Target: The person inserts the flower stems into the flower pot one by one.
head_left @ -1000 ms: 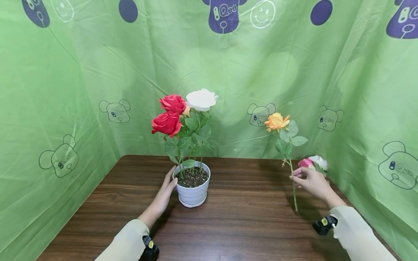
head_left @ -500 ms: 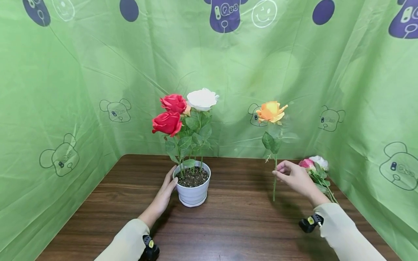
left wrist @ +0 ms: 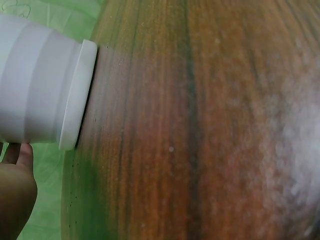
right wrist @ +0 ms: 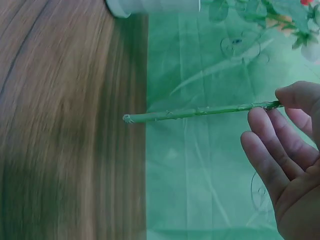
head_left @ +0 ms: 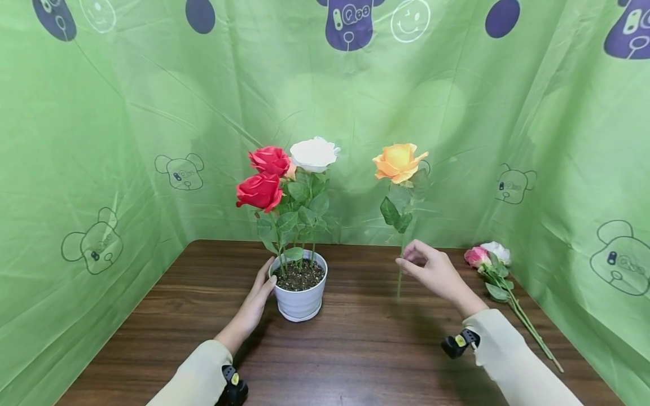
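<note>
My left hand [head_left: 254, 300] holds the left side of a white flower pot [head_left: 299, 304], thumb at the rim. In the left wrist view, fingertips [left wrist: 26, 152] meet the pot's ribbed wall. Two red roses [head_left: 259, 192], a white rose [head_left: 313, 154] and a partly hidden peach flower [head_left: 291, 171] stand in its dark soil [head_left: 298, 276]. Right of the pot, my right hand [head_left: 435, 273] pinches an orange-yellow rose [head_left: 398, 163] by its stem, bloom up. The right wrist view shows the bare green stem [right wrist: 190, 113] between thumb and fingers, its cut end free.
On the table's right side lie a pink rose [head_left: 477, 256] and a white rose [head_left: 496, 252], their long stems pointing toward the front edge. A green printed curtain [head_left: 355, 101] encloses the wooden table [head_left: 345, 361] at the back and sides.
My right hand has carried the orange-yellow rose leftward toward the pot, and a little up. The lying roses' stems have come into sight. My left hand stays on the pot.
</note>
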A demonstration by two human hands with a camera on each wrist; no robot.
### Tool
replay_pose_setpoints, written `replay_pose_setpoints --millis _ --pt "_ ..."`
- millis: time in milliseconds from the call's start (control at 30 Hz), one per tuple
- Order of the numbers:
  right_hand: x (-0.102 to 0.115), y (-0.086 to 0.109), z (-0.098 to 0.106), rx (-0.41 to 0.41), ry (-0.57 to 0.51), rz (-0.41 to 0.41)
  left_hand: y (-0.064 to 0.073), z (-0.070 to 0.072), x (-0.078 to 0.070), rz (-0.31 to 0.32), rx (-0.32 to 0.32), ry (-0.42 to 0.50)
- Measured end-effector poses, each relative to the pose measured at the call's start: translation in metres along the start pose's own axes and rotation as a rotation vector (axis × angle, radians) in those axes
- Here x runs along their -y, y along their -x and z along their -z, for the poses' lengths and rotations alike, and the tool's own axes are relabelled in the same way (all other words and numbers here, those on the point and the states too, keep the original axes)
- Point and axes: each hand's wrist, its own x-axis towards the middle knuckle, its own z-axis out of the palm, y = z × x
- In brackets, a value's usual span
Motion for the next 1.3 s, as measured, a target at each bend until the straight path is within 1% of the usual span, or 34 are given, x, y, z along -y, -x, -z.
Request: replay_pose_setpoints --millis 267,533,800,867,933,1000,1100,1233,1300 --pt "0.023 -0.011 -0.015 0.013 -0.061 0.045 0.0 0.001 0.001 0.001 0.001 -0.012" --pt "0.046 -0.025 -0.03 0.053 -0.159 0.074 -0.001 0.002 0.0 -0.004 0.007 -0.01" --pt "0.07 -0.04 -0.049 -0.018 -0.252 0.161 -0.001 0.001 0.001 0.006 0.005 -0.023" --pt "0.076 -0.043 -0.054 -0.029 -0.258 0.182 -0.001 0.001 0.001 0.006 0.004 -0.02" --pt "0.09 -0.043 -0.055 -0.037 -0.261 0.201 0.0 0.001 0.002 0.005 0.005 -0.014" --pt "0.104 -0.043 -0.057 -0.037 -0.266 0.208 0.0 0.001 0.002 0.005 0.006 -0.013" --pt "0.112 -0.045 -0.065 -0.044 -0.279 0.201 0.001 0.001 0.002 0.005 0.004 -0.017" --pt "0.1 -0.056 -0.081 -0.064 -0.295 0.18 0.001 0.0 -0.001 0.002 0.005 -0.021" --pt "0.099 -0.058 -0.087 -0.072 -0.295 0.178 0.001 -0.001 -0.002 -0.004 0.007 -0.02"
